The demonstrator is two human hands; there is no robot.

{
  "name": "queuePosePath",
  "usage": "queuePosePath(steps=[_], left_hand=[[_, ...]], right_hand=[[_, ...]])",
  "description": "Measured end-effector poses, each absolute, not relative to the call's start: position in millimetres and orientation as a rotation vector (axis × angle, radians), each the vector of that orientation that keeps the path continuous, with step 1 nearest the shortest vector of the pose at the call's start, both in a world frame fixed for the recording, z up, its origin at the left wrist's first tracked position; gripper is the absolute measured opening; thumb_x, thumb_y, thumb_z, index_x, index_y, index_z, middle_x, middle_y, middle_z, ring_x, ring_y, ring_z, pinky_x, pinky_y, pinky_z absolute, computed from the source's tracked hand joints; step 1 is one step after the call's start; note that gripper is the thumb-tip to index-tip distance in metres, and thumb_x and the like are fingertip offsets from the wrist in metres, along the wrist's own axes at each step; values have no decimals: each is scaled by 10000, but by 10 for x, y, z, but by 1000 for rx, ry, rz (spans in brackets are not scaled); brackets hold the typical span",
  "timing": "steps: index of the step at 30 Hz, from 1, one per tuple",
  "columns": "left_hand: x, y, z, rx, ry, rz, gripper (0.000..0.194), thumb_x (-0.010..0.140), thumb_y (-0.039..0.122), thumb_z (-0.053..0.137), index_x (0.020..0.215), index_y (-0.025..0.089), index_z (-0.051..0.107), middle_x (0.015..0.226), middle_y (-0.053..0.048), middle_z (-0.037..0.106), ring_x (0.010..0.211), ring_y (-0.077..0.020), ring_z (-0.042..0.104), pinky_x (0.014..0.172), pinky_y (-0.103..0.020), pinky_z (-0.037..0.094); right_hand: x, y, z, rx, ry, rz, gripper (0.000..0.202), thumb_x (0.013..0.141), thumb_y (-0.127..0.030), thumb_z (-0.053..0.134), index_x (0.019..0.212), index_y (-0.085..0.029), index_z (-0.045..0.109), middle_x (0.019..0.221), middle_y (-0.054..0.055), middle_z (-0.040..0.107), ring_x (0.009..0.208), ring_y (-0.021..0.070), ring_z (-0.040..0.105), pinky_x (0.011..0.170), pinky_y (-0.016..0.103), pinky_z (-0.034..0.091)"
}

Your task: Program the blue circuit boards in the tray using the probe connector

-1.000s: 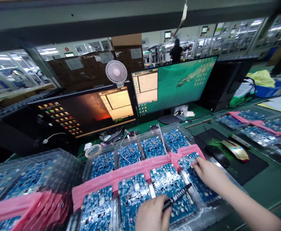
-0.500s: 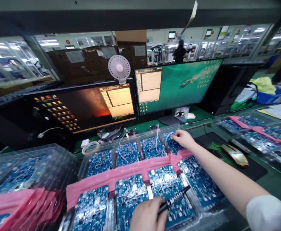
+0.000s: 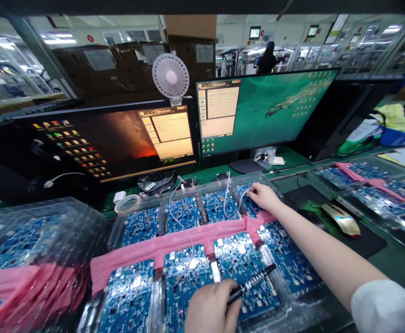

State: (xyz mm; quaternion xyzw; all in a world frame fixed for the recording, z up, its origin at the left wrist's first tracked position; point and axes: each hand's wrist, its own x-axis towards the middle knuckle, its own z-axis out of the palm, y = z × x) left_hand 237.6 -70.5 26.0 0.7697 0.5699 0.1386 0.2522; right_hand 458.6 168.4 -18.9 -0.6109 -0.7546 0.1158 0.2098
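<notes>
A clear plastic tray [image 3: 289, 307] holds several blue circuit boards [image 3: 239, 254], with a pink strip [image 3: 188, 237] running across them. My left hand [image 3: 209, 307] is closed around a black marker pen [image 3: 253, 284], resting low over the front boards. At the back right board, my right hand [image 3: 265, 196] pinches the end of a thin white cable [image 3: 226, 199]; the fingers cover the tip and whatever it touches. Another thin white cable [image 3: 171, 208] runs from the back edge over the boards left of it.
Two monitors [image 3: 268, 115] stand behind the tray, a small white fan [image 3: 170, 76] between them. Stacked board trays [image 3: 60, 240] rise at left. A gold mouse [image 3: 343, 219] and another board tray [image 3: 365, 185] are at right. A person [image 3: 266, 59] stands far back.
The view has tilted down slightly, so the background sits higher. My right hand stays at the back right board with the cable, and my left hand still holds the marker pen.
</notes>
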Motion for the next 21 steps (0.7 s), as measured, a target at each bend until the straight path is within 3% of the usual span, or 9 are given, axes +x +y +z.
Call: queuePosePath(steps=[14, 18, 21], left_hand=[[2373, -701, 329, 2059, 1568, 313, 190, 769, 233, 450, 925, 229, 558, 852, -12, 653, 772, -195, 603, 670, -290, 456], [2356, -710, 309, 2076, 1573, 309, 198, 753, 236, 466, 926, 236, 563, 860, -9, 654, 773, -192, 602, 658, -279, 453], [2346, -705, 268, 2072, 1577, 312, 220, 736, 242, 479, 939, 239, 565, 877, -9, 654, 779, -186, 600, 668, -266, 450]], right_hand=[[4506, 1551, -87, -1748, -2219, 225, 158, 800, -271, 513, 716, -142, 550, 698, 8, 537, 670, 118, 484, 598, 199, 324], [4729, 1495, 104, -1716, -2208, 236, 177, 753, -364, 570, 781, -191, 593, 794, -1, 569, 774, 133, 506, 654, 189, 338], [5198, 1430, 209, -1786, -2123, 251, 281, 759, -478, 519, 850, -223, 598, 839, -11, 574, 747, 126, 519, 639, 189, 357]])
